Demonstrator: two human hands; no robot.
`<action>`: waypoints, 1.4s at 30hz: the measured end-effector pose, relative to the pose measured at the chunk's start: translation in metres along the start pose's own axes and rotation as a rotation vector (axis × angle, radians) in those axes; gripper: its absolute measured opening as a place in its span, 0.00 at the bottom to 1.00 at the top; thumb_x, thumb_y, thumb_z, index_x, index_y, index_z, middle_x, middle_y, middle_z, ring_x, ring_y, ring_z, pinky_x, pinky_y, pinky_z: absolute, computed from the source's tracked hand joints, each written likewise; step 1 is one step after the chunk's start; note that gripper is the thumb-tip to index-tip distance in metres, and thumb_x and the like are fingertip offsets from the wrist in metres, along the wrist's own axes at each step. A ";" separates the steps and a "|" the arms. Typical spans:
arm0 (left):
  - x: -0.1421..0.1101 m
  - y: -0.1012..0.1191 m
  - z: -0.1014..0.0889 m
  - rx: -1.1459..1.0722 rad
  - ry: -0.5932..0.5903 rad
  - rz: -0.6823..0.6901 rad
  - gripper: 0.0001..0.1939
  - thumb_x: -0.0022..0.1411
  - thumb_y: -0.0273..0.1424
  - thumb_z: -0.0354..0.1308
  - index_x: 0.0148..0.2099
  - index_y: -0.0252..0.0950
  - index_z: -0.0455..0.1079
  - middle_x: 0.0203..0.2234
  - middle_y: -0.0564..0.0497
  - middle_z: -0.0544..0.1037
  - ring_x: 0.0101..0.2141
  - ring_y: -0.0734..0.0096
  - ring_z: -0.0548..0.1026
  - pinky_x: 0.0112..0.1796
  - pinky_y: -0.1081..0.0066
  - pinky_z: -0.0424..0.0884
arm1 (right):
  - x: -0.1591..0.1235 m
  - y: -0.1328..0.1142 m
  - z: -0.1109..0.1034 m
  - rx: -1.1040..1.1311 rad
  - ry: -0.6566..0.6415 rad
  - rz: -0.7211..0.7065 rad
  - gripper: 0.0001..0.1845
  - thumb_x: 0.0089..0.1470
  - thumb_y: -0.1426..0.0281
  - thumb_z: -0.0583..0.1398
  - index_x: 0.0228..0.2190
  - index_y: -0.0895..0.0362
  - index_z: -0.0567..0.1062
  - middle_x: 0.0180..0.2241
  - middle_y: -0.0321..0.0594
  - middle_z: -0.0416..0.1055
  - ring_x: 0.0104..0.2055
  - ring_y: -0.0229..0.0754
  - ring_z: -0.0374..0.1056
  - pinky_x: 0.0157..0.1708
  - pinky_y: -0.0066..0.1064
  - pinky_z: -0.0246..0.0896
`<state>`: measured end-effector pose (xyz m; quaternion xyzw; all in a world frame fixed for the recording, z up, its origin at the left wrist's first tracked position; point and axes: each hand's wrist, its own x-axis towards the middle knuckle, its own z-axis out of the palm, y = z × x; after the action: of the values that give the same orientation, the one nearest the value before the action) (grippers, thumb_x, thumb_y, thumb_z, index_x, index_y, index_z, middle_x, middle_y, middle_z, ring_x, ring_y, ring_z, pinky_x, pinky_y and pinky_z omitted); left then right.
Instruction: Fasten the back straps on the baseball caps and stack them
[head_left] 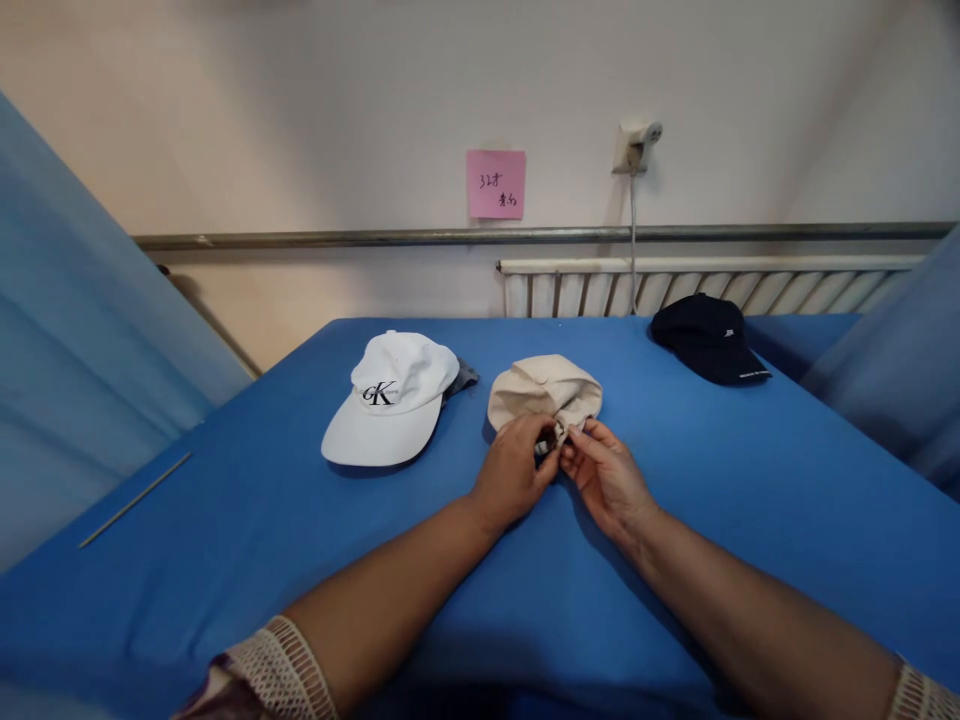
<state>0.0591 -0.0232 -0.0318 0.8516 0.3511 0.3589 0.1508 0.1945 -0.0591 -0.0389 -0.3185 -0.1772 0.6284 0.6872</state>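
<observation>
Cap (547,385) in hands (514,468) (611,485) — open sheet (720,460) rightward, navy cap (705,340) at far edge (570,320).

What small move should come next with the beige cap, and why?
Probably a gentle pull by the right hand on the bit of beige cap it pinches, with the left hand bracing: both hands grip the near edge close together, and the cloth creases toward them. They hide the finer detail there.

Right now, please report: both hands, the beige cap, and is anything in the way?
Left hand, right hand pinching near edge of beige cap. Cap resting on blue cover. White cap left, dark cap right; both apart, not in the way.
</observation>
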 end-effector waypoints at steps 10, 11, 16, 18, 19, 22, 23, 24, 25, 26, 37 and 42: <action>0.000 0.005 -0.004 -0.003 -0.002 0.086 0.16 0.64 0.27 0.52 0.53 0.40 0.68 0.43 0.46 0.72 0.44 0.65 0.72 0.47 0.65 0.70 | 0.004 -0.002 -0.004 -0.141 0.033 -0.115 0.15 0.40 0.65 0.72 0.27 0.55 0.72 0.26 0.30 0.70 0.25 0.31 0.63 0.25 0.24 0.58; 0.000 0.006 -0.005 0.001 -0.005 0.083 0.16 0.64 0.27 0.52 0.54 0.40 0.68 0.43 0.46 0.71 0.44 0.66 0.72 0.46 0.66 0.70 | 0.004 -0.002 -0.003 -0.152 0.028 -0.130 0.15 0.41 0.65 0.72 0.27 0.55 0.73 0.26 0.30 0.70 0.25 0.31 0.63 0.25 0.24 0.57; 0.001 0.009 -0.007 0.019 0.024 0.057 0.12 0.64 0.30 0.54 0.50 0.39 0.69 0.41 0.47 0.73 0.43 0.64 0.72 0.45 0.65 0.70 | 0.002 -0.002 0.000 -0.206 0.000 -0.175 0.15 0.42 0.62 0.71 0.27 0.55 0.73 0.26 0.31 0.69 0.25 0.32 0.61 0.25 0.25 0.55; 0.001 0.008 -0.008 0.012 0.044 0.053 0.09 0.65 0.29 0.53 0.47 0.39 0.70 0.39 0.47 0.75 0.43 0.64 0.73 0.45 0.65 0.70 | 0.002 -0.001 -0.001 -0.202 -0.017 -0.162 0.15 0.42 0.62 0.71 0.27 0.55 0.73 0.26 0.32 0.70 0.25 0.33 0.61 0.25 0.26 0.55; 0.002 0.007 -0.008 0.006 0.053 0.052 0.08 0.65 0.29 0.53 0.45 0.39 0.70 0.39 0.47 0.76 0.42 0.64 0.73 0.45 0.65 0.70 | 0.002 -0.001 -0.001 -0.196 -0.026 -0.148 0.15 0.42 0.62 0.71 0.27 0.55 0.73 0.26 0.32 0.69 0.25 0.33 0.61 0.25 0.26 0.56; 0.002 0.003 -0.009 -0.019 0.097 0.032 0.10 0.64 0.27 0.53 0.46 0.39 0.71 0.40 0.47 0.77 0.43 0.64 0.74 0.46 0.64 0.70 | 0.003 0.000 -0.003 -0.187 -0.049 -0.114 0.14 0.42 0.63 0.71 0.27 0.55 0.73 0.26 0.32 0.69 0.25 0.33 0.61 0.25 0.26 0.56; 0.002 0.002 -0.009 -0.028 0.113 0.015 0.11 0.64 0.27 0.54 0.48 0.39 0.71 0.41 0.47 0.77 0.44 0.64 0.74 0.47 0.64 0.70 | 0.003 0.001 -0.003 -0.185 -0.049 -0.111 0.14 0.42 0.64 0.71 0.27 0.55 0.73 0.26 0.32 0.69 0.25 0.33 0.61 0.25 0.26 0.56; 0.002 0.002 -0.008 -0.035 0.118 -0.001 0.12 0.63 0.27 0.54 0.49 0.39 0.70 0.42 0.47 0.78 0.44 0.64 0.75 0.47 0.64 0.70 | 0.003 0.001 -0.003 -0.181 -0.046 -0.107 0.13 0.42 0.64 0.71 0.27 0.55 0.73 0.26 0.32 0.70 0.24 0.33 0.61 0.25 0.26 0.56; 0.002 0.001 -0.008 -0.038 0.116 -0.013 0.12 0.63 0.28 0.55 0.49 0.39 0.70 0.42 0.47 0.78 0.43 0.64 0.75 0.46 0.65 0.70 | 0.003 0.002 -0.004 -0.175 -0.039 -0.100 0.13 0.41 0.65 0.71 0.26 0.55 0.74 0.26 0.32 0.70 0.24 0.33 0.61 0.25 0.26 0.56; 0.002 0.001 -0.007 -0.036 0.111 -0.019 0.11 0.63 0.28 0.55 0.48 0.39 0.71 0.41 0.47 0.78 0.42 0.65 0.75 0.45 0.65 0.70 | 0.003 0.003 -0.004 -0.167 -0.027 -0.086 0.13 0.41 0.66 0.71 0.26 0.56 0.74 0.25 0.32 0.70 0.24 0.32 0.61 0.24 0.25 0.56; 0.001 -0.002 -0.008 0.015 0.170 0.118 0.06 0.62 0.22 0.53 0.40 0.37 0.68 0.37 0.47 0.76 0.41 0.65 0.73 0.45 0.64 0.70 | -0.001 0.006 -0.006 -0.090 -0.003 0.245 0.11 0.45 0.66 0.70 0.28 0.58 0.76 0.25 0.36 0.73 0.22 0.33 0.65 0.20 0.23 0.58; -0.001 -0.002 -0.007 0.031 0.139 0.199 0.07 0.62 0.22 0.53 0.41 0.37 0.68 0.40 0.46 0.76 0.43 0.65 0.73 0.47 0.63 0.70 | -0.001 0.000 -0.003 0.043 -0.050 0.207 0.10 0.47 0.65 0.68 0.32 0.57 0.78 0.30 0.37 0.76 0.27 0.34 0.69 0.26 0.25 0.64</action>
<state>0.0521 -0.0228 -0.0282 0.8574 0.2801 0.4248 0.0766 0.1967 -0.0605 -0.0412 -0.3044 -0.1471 0.7074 0.6207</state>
